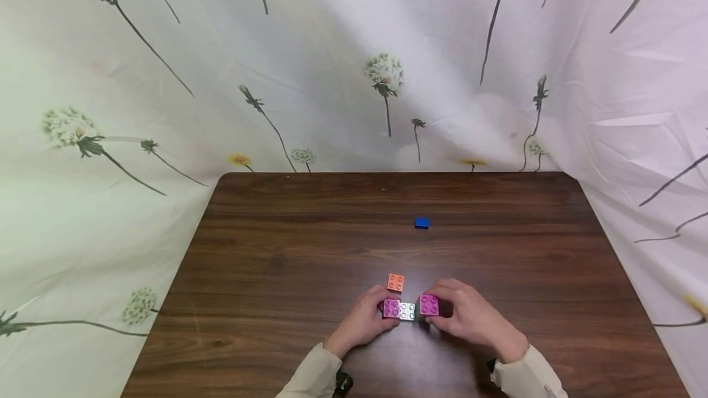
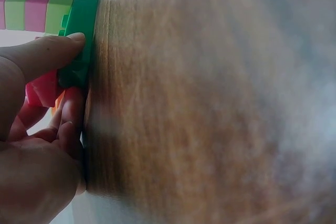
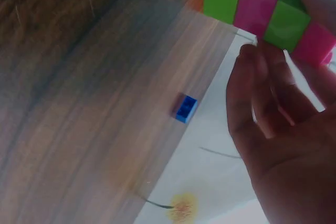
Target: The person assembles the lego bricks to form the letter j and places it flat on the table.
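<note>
We see the left grip [image 1: 363,319] pinching a studded green brick [image 2: 85,18], the right grip [image 1: 470,317] holding a square-sided, pink-and-green stack [image 3: 258,8].

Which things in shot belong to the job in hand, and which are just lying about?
In the job:
green base, gripped by the left hand
pink block, at the base
pink-green stack, held by the right hand

Lying about, apparently:
orange block, just beyond the left hand
blue block, farther back on the table
</note>
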### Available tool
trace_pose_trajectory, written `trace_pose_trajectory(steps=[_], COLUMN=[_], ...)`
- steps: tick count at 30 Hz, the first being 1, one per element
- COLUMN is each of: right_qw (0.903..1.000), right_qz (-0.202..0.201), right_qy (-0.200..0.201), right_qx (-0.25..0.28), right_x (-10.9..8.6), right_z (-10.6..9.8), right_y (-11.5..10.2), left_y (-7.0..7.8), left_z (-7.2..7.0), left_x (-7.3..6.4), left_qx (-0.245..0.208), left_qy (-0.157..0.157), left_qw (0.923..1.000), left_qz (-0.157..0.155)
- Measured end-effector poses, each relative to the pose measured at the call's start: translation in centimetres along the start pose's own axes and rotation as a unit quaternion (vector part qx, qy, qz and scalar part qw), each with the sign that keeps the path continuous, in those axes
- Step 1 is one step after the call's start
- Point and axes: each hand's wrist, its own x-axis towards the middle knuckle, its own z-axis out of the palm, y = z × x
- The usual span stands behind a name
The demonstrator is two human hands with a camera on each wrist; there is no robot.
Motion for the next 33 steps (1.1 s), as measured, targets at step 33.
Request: trace_pose_trajectory(steps=[33], right_qw=[0.9775], right_qz=[-0.014], right_qy=[-0.046], right_qx=[0.205], right_x=[5.4], right_z=[0.4], right_y=[5.0], left_y=[0.2], left_z=[-0.2], left_x=[0.0], left_qx=[0.013], left_qy=[-0.005], left_qw=[0.9999], left_qz=[-0.001])
